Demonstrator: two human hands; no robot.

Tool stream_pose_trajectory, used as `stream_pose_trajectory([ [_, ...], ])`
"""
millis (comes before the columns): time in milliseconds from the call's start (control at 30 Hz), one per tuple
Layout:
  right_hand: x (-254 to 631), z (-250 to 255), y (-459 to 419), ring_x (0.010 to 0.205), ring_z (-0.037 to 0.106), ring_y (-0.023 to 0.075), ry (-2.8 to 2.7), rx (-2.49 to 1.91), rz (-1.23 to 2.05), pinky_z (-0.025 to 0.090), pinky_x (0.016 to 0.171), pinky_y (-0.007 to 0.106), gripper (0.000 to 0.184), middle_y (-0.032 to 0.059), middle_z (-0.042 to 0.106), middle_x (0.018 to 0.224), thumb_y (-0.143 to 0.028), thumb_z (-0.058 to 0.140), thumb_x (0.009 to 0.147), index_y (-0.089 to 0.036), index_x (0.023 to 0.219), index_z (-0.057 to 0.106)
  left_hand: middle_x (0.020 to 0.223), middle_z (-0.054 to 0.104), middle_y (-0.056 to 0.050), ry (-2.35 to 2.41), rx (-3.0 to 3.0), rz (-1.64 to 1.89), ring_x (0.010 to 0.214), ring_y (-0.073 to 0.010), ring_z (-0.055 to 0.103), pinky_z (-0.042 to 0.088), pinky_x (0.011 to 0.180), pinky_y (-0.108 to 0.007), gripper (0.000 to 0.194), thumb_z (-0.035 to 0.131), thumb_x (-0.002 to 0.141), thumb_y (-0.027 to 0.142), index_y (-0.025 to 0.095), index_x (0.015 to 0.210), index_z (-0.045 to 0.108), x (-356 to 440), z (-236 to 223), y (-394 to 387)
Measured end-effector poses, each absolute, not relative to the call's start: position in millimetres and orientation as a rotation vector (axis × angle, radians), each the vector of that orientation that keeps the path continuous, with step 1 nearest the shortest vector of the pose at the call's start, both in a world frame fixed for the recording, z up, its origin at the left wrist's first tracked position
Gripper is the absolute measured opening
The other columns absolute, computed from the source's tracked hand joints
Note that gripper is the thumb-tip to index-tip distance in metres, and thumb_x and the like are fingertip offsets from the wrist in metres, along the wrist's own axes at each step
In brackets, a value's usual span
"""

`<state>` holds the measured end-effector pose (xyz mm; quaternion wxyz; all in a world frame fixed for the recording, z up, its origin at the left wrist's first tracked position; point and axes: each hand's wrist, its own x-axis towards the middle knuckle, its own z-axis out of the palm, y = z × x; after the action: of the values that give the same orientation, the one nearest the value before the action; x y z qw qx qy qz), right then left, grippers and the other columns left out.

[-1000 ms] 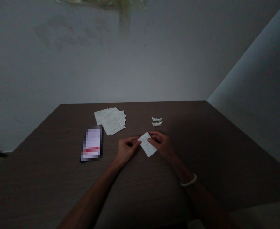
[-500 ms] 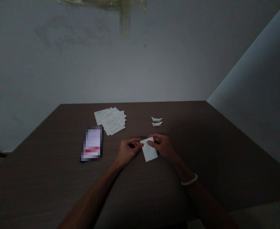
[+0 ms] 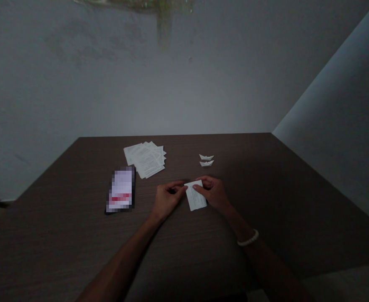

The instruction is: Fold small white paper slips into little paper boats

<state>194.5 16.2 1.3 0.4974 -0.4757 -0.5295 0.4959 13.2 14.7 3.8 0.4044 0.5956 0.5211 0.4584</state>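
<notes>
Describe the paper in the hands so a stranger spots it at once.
On the brown table, find the two paper boats. Nearer the viewer is a white printed paper; unlike the loose sheets, it is pinched by the left hand and the right hand.

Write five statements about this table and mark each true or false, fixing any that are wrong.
1. The right hand grips a white piece of paper. True.
2. The beaded bracelet is on the left wrist. False: it is on the right wrist.
3. Two small paper boats stand beyond the hands. True.
4. The phone lies to the right of both hands. False: it lies to their left.
5. The loose sheets overlap unevenly. True.
</notes>
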Motion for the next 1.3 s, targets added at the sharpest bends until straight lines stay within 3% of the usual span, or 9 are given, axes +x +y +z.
stream_pose_trajectory([
  [433, 191.9, 1.1, 15.7, 0.077, 0.072, 0.0254, -1.309, -1.196, 1.05, 0.057, 0.064, 0.034, 0.031, 0.0107, 0.074, 0.085, -0.036, 0.074, 0.071, -0.015, 0.093, 0.067, 0.075, 0.075, -0.006, 1.269, 1.519, 1.134, 0.062, -0.0168, 0.067, 0.051, 0.057, -0.023, 0.027, 0.07, 0.076, 0.037, 0.013, 0.087, 0.076, 18.3, 11.3, 8.2],
  [1300, 190.7, 2.5, 13.7, 0.081, 0.072, 0.025, -1.326, -1.186, 1.072, 0.058, 0.067, 0.035, 0.034, 0.0097, 0.075, 0.087, -0.036, 0.074, 0.072, -0.016, 0.098, 0.067, 0.077, 0.075, -0.006, 1.282, 1.56, 1.152, 0.067, -0.0188, 0.069, 0.052, 0.058, -0.024, 0.025, 0.07, 0.078, 0.037, 0.014, 0.083, 0.076, 17.6, 6.6, 10.1],
])
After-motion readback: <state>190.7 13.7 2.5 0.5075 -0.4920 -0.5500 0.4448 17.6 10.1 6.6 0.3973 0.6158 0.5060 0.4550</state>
